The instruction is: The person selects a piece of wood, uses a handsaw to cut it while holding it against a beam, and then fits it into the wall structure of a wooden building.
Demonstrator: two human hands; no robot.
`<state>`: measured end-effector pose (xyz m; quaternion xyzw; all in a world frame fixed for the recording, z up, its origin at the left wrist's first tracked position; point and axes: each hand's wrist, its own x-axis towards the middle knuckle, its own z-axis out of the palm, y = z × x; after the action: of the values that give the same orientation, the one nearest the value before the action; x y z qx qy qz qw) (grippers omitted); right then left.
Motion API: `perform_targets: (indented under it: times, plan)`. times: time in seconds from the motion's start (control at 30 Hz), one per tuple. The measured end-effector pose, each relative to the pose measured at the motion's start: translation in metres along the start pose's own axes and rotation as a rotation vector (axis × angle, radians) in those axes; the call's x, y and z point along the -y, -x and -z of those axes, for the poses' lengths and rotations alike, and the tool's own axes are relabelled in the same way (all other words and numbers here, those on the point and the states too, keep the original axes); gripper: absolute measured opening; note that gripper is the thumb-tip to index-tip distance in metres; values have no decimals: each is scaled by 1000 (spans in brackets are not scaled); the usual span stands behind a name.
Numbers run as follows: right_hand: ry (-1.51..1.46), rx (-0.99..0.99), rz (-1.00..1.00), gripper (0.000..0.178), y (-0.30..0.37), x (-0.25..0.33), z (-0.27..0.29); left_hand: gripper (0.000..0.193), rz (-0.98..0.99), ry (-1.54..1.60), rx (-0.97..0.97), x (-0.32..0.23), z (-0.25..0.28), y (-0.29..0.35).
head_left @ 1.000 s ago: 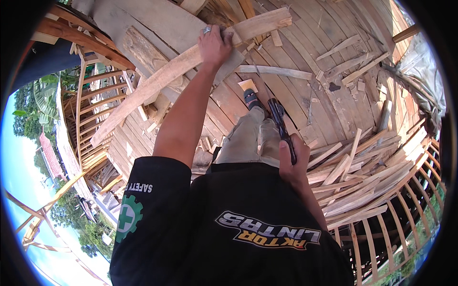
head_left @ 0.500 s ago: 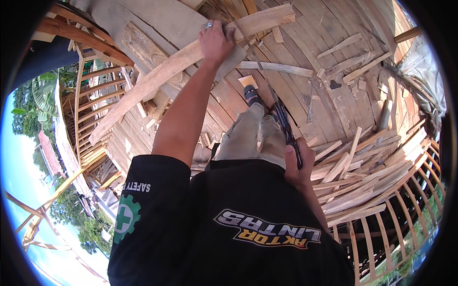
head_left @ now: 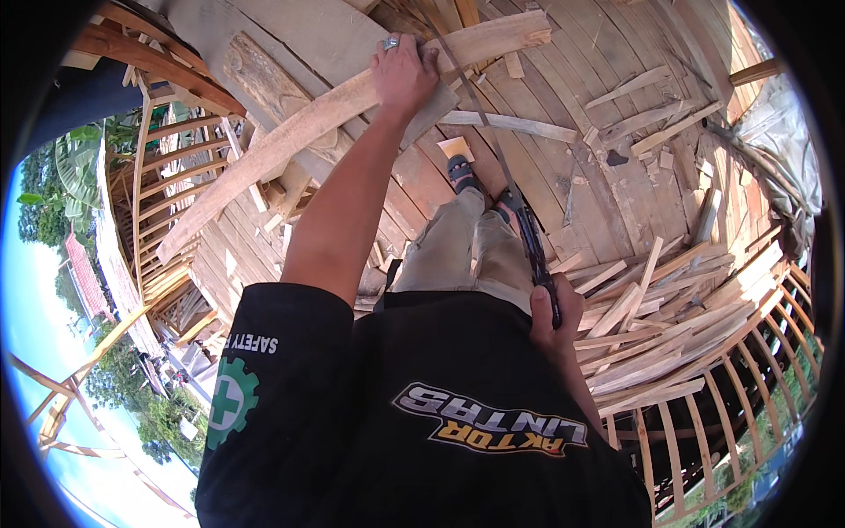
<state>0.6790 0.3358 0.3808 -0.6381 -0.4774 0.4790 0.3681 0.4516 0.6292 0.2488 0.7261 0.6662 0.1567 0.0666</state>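
A long pale wooden board (head_left: 299, 132) lies slantwise across a wide grey plank (head_left: 290, 40), its right end sticking out past the plank. My left hand (head_left: 405, 77), with a ring on one finger, presses on the board near that end, fingers curled over its far edge. In my right hand (head_left: 556, 321), close to my waist, is the dark handle of a handsaw (head_left: 531, 238). Its long thin blade runs away from me and crosses the board just right of my left hand. I cannot tell how deep any cut is.
A rough short plank (head_left: 264, 75) lies beside the board. Offcuts and strips (head_left: 510, 125) are scattered over the plank floor (head_left: 546, 79). At right, a large heap of wood strips (head_left: 678, 308) lies by a slatted railing (head_left: 704, 422). My sandaled feet (head_left: 462, 172) stand below the board.
My right hand has drawn the saw slightly toward me, and more of the blade shows beyond the board. My left hand stays on the board, which appears a little shifted in view.
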Motion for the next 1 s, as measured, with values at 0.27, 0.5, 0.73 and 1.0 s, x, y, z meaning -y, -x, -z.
perform_targets:
  times: [0.27,0.5,0.73,1.0]
  plan:
    - [-52,-106,109,26,-132,16,-62,26,9,-53,-43,5,-1,-12]
    - [-19,3,0,22,0,-3,1,27,57,-9,-29,0,-3,-6]
    - [-84,-35,-26,27,-37,11,6,26,76,-21,-140,13,-5,-26]
    - [-71,19,-61,26,11,-3,22,24,10,-48,-27,-6,-4,0]
